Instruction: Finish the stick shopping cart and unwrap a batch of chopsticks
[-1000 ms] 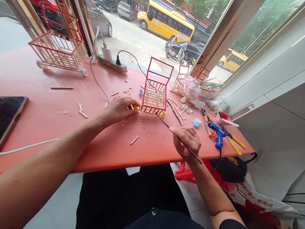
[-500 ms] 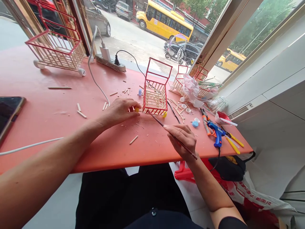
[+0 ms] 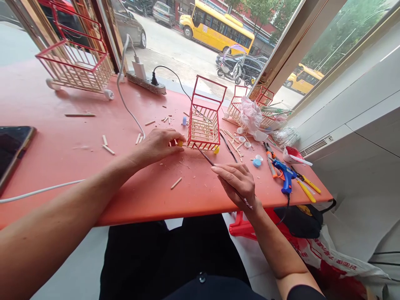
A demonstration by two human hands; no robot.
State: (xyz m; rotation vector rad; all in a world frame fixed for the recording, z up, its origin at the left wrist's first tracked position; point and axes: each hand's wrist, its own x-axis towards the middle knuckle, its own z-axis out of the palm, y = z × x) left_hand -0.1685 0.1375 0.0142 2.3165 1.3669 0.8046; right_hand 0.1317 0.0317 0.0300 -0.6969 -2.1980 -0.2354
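A miniature shopping cart (image 3: 204, 125) of pale sticks with red-coated rims and handle stands in front of me on bottle-cap wheels. My left hand (image 3: 161, 146) pinches the yellow cap wheel (image 3: 180, 143) at its near left corner. In my right hand (image 3: 236, 181) is a thin dark paintbrush (image 3: 204, 156), held like a pen. Its tip meets the cart's lower front rim, near the left side. A second yellow wheel (image 3: 216, 150) shows under the near right corner, and a bluish wheel (image 3: 184, 121) at the far left.
Another red-rimmed cart (image 3: 75, 62) stands at left, beyond a phone (image 3: 14, 150). Rightward lie stick offcuts (image 3: 233, 143), a blue glue gun (image 3: 285, 173), pliers (image 3: 308, 185) and a cup of red paint (image 3: 292, 154). A power strip (image 3: 146, 82) sits by the window; cables cross the table.
My right hand has shifted slightly left with the paintbrush, whose tip has slid a little along the front rim. My left hand stays at the yellow wheel.
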